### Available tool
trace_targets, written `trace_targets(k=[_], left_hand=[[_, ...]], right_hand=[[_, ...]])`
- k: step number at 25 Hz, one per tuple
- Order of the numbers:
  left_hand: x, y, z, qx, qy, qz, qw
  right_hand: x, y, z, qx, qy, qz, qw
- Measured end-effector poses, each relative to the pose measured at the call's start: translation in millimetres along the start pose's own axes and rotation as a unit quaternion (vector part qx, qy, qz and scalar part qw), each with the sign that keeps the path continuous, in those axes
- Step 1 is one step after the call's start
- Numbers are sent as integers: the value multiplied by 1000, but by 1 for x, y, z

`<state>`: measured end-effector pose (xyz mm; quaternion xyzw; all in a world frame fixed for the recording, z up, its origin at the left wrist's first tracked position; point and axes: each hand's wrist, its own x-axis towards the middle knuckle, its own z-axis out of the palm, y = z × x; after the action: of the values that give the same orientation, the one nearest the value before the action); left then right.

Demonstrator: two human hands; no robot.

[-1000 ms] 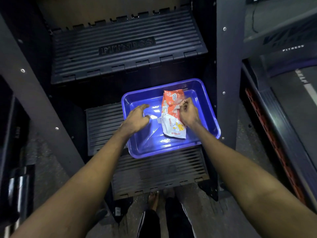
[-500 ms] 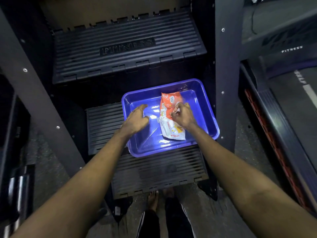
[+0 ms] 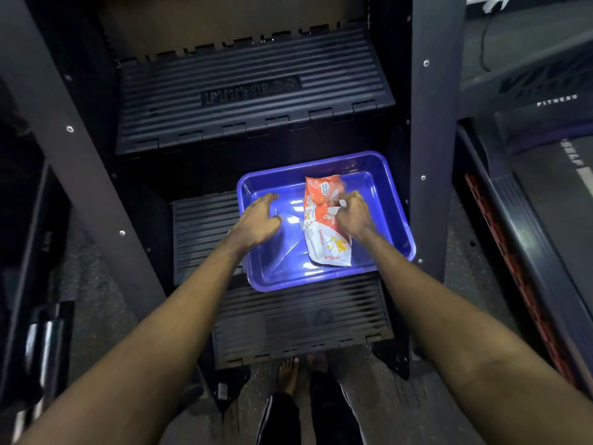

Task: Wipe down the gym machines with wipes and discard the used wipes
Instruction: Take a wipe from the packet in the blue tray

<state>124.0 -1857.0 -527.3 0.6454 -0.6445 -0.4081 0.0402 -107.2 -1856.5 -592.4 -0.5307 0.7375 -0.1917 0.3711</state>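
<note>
Over the last second very little has moved, and that is the point: your right hand has stayed on the pack of wipes. Its fingers have curled in tighter over the pack's upper half. A small white bit now shows at the fingertips (the flap or the corner of a wipe, I cannot tell which). The hand is closed in a pinch on that bit, not wrapped round the whole pack.

Your left hand has hardly shifted. It is spread with relaxed fingers over the left side of the blue tray, holding nothing. Whether it presses on the tray floor or just hovers above it is not clear.

The pack has twisted slightly but still lies flat in the right half of the tray. The tray sits on the lower step of the stair machine.

For the task, I judge you are at the very start, with no wipe free yet and nothing wiped. If the pack lifts with the pull, your idle left hand is near enough to pin it.
</note>
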Motion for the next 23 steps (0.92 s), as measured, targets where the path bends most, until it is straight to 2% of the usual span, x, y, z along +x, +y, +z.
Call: trace_targets(k=[4,8,12,18,21,23], left_hand=[[-8,4,-8,6,17,3,1000],[-24,13,-15,9,29,9,999],[-46,15,-24,11,46,6,999],[-90,19,-47,13,59,16,998],[-113,13,-59,-10,74,23,997],[-136,18,-70,12,88,28,996]], right_hand=[[-7,-16,-19,9,20,38,999],[-8,-19,-28,-4,-44,56,997],[-26,-29,-33,-30,-61,43,997],[-63,-51,-50,-43,0,24,999],[-90,-71,-67,-30,4,17,999],[-111,-89,-80,-26,3,-2,1000]])
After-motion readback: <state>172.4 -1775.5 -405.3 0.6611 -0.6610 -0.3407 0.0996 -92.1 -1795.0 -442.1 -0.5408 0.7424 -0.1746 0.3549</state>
